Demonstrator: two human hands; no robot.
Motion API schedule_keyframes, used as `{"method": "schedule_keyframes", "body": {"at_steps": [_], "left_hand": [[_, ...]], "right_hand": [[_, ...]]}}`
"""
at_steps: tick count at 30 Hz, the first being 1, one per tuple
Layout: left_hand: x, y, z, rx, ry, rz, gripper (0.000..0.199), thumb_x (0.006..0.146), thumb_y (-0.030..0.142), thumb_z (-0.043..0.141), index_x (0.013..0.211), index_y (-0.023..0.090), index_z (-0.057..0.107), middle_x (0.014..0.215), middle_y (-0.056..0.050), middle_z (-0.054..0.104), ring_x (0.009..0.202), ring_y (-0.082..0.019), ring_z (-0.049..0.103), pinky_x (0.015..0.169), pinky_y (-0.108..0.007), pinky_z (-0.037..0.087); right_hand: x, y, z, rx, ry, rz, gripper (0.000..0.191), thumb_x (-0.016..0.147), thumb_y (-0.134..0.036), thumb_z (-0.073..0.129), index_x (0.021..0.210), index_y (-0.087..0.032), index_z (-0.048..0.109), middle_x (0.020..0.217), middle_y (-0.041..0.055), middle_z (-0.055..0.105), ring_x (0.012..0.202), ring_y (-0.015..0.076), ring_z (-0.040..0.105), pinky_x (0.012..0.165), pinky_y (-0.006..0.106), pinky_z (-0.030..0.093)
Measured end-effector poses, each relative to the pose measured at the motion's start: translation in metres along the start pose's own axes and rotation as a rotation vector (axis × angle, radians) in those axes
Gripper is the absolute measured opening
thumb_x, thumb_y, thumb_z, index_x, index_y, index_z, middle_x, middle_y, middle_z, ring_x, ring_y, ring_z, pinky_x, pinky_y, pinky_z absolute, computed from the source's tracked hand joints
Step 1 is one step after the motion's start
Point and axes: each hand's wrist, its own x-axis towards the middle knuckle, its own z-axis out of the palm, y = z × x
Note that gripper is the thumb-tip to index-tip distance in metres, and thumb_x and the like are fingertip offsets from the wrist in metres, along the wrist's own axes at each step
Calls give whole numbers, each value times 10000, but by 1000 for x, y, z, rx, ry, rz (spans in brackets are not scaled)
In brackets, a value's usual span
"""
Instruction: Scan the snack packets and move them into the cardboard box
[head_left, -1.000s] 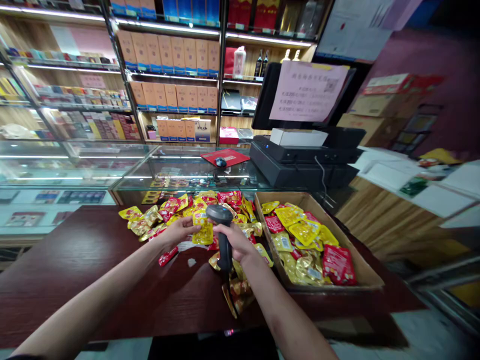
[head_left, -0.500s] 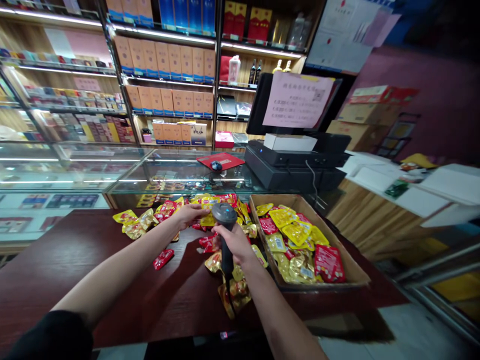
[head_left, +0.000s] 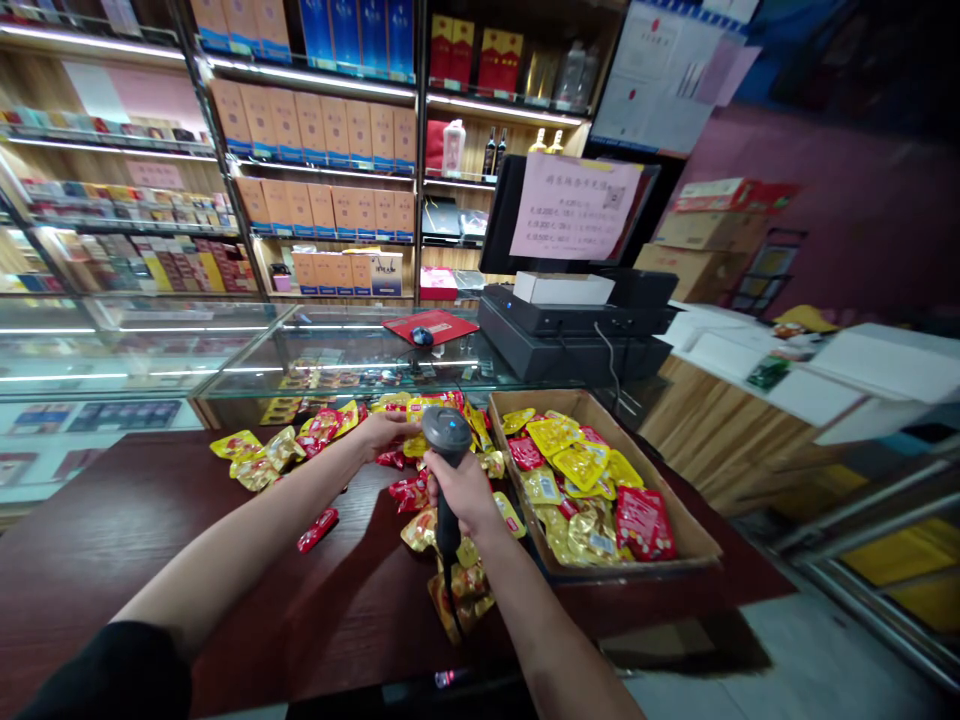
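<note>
My right hand (head_left: 466,490) is wrapped around the handle of a dark barcode scanner (head_left: 448,436), held upright over the table with its cord hanging down. My left hand (head_left: 384,433) pinches the edge of a yellow snack packet (head_left: 412,443) just behind the scanner head, which partly hides it. Loose red, yellow and gold snack packets lie around both hands. Among them are a gold packet (head_left: 459,592) below the scanner and a small red packet (head_left: 317,530) to the left. An open cardboard box (head_left: 705,548) full of similar packets (head_left: 581,462) stands to the right.
The dark red table (head_left: 225,590) meets a glass display counter (head_left: 247,345). On the counter are a mouse (head_left: 422,336) on a red pad and a monitor (head_left: 499,215) with a paper sheet on it. Shelves of boxed goods (head_left: 322,125) line the back wall.
The view has shifted slightly, so most things appear a little farther left. Both hands keep nearly the same position, the scanner still in the right and the left still at the yellow packet.
</note>
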Motion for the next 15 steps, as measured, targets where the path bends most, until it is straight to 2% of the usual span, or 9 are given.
{"method": "schedule_keyframes", "body": {"at_steps": [9, 13, 15], "left_hand": [[-4, 2, 0, 36, -69, 12, 309, 466, 223, 837, 659, 132, 613, 599, -1, 626, 526, -91, 565, 476, -180, 401], [-5, 2, -2, 35, -17, 4, 353, 434, 218, 852, 681, 139, 613, 610, 6, 631, 508, -88, 558, 457, -178, 401], [-9, 3, -1, 31, -22, -5, 365, 436, 218, 856, 704, 139, 621, 637, -3, 642, 527, -100, 574, 465, -184, 421]], "right_hand": [[-1, 1, 1, -29, -10, -32, 258, 716, -354, 572, 548, -173, 499, 379, -37, 458, 310, 90, 406, 336, 215, 330], [-1, 3, 1, 13, -17, -25, 212, 706, -360, 582, 624, -169, 541, 394, -53, 456, 325, 89, 398, 355, 219, 335], [1, 2, -2, 33, 37, -86, 177, 685, -336, 609, 684, -162, 581, 474, -37, 525, 395, 98, 457, 411, 223, 375]]}}
